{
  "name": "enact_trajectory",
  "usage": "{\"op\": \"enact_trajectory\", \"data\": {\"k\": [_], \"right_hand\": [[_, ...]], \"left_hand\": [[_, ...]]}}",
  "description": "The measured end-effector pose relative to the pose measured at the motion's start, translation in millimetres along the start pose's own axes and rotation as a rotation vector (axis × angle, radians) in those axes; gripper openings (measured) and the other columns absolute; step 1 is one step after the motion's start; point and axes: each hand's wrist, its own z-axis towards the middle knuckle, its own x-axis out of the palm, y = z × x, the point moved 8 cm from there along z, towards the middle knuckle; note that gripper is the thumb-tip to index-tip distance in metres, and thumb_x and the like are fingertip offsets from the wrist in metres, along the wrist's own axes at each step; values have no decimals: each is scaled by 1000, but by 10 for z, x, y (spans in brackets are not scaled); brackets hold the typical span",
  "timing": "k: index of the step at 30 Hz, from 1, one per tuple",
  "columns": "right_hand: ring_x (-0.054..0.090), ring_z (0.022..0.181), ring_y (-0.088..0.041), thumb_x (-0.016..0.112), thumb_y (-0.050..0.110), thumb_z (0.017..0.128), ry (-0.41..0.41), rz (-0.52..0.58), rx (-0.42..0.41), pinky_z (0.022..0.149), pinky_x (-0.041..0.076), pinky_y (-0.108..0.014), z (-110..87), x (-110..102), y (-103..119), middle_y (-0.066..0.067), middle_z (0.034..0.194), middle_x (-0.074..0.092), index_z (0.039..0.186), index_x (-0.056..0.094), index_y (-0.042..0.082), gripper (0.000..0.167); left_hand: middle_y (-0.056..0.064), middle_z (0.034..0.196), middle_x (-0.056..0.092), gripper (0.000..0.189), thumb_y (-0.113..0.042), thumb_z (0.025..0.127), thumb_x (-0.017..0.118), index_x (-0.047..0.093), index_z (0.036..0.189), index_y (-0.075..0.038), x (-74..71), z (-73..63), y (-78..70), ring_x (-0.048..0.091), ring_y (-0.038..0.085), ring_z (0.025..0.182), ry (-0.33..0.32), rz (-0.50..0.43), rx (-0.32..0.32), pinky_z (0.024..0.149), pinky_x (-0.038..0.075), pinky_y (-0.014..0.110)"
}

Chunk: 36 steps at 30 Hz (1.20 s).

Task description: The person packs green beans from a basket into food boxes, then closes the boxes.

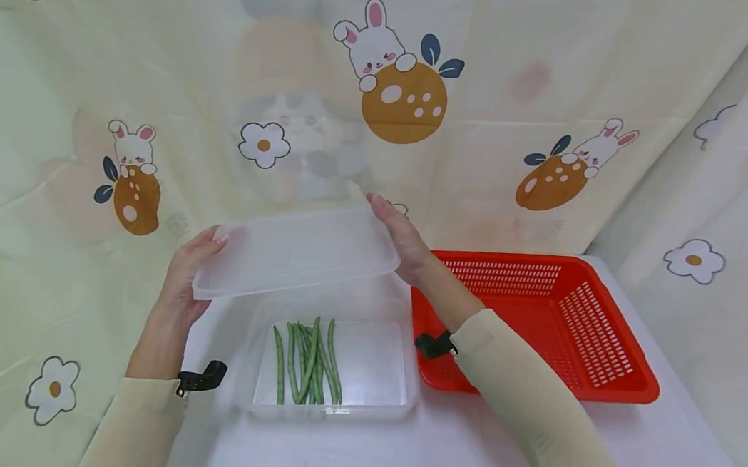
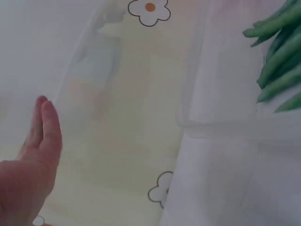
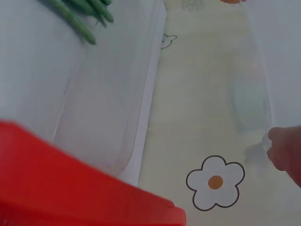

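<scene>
A translucent plastic lid (image 1: 296,250) is held up, tilted, above the back of a clear plastic container (image 1: 331,411). My left hand (image 1: 188,272) grips its left end, thumb on the near side. At the other end, my right hand (image 1: 402,239) holds the lid's right edge. Inside the uncovered container lies a loose bunch of green beans (image 1: 310,362), mostly left of centre. The left wrist view shows the left hand's fingers (image 2: 51,125) against the pale lid. Only part of the right hand (image 3: 287,150) appears at the right wrist view's edge, against the lid.
A red perforated basket (image 1: 554,330) stands right of the container, under the right forearm. White covering (image 1: 360,454) lies on the table. Behind, a cream curtain (image 1: 479,197) printed with rabbits and flowers hangs close to the table's back edge.
</scene>
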Motion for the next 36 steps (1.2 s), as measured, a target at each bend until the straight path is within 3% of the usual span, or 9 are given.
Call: {"op": "enact_trajectory", "data": {"k": [4, 7, 10, 13, 17, 22, 26, 32, 36], "right_hand": [[6, 163, -23, 44, 61, 103, -59, -254, 88, 130, 6, -61, 9, -52, -82, 4, 176, 12, 168, 15, 22, 81], [-1, 164, -21, 44, 66, 102, -57, -374, 116, 129, 3, -61, 15, -51, -118, 5, 177, 8, 168, 15, 23, 84], [1, 164, -23, 45, 64, 103, -49, -426, 108, 130, 6, -59, 0, -50, -119, 1, 177, 9, 168, 17, 20, 84], [12, 163, -26, 51, 59, 103, -38, -514, 86, 130, 17, -54, -39, -50, -91, -2, 176, 12, 167, 19, 16, 83], [33, 157, -31, 58, 47, 104, -40, -692, 24, 125, 32, -49, -69, -66, -19, -8, 172, 29, 164, 30, 9, 75], [39, 152, -33, 60, 38, 105, -69, -823, 3, 119, 42, -51, -69, -118, -4, -13, 163, 43, 157, 43, 6, 63], [43, 150, -33, 61, 32, 105, -53, -902, 11, 117, 45, -49, -92, -140, -44, -13, 158, 50, 153, 49, 4, 57], [64, 119, -30, 63, 25, 104, 29, -991, 23, 100, 56, -42, -112, -156, -157, -14, 137, 67, 143, 61, 3, 45], [66, 102, -25, 64, 18, 104, 82, -982, 58, 89, 59, -36, -129, -164, -234, -12, 128, 72, 139, 66, 4, 38]], "left_hand": [[-10, 112, 71, 46, -34, 102, 68, 55, 141, -14, -128, -9, 49, 70, 7, 98, -143, 223, -45, 77, 62, 26], [-12, 110, 67, 39, -42, 104, 62, 58, 135, -19, -202, -29, 58, 64, 6, 99, -232, 367, -48, 78, 57, 22], [-13, 104, 66, 30, -45, 105, 58, 59, 126, -24, -248, -46, 73, 63, 6, 94, -274, 466, -55, 77, 55, 21], [-11, 87, 64, 29, -43, 106, 58, 58, 125, -22, -256, -38, 97, 64, 6, 83, -270, 505, -39, 73, 54, 19], [-10, 71, 55, 36, -40, 106, 59, 59, 130, -15, -264, -27, 113, 60, 6, 75, -266, 547, -4, 67, 53, 20], [-14, 58, 50, 39, -40, 105, 60, 65, 131, -11, -270, -43, 107, 52, 3, 55, -275, 743, 72, 52, 44, 22], [-14, 54, 53, 35, -37, 105, 61, 72, 125, -11, -234, -58, 103, 52, 4, 52, -273, 906, 151, 50, 43, 23], [-6, 54, 56, 32, -35, 106, 60, 73, 122, -11, -197, -90, 152, 52, 11, 48, -211, 1051, 166, 48, 40, 29], [-3, 55, 57, 30, -32, 107, 58, 72, 123, -11, -184, -98, 215, 50, 13, 47, -152, 1120, 159, 49, 39, 31]]}}
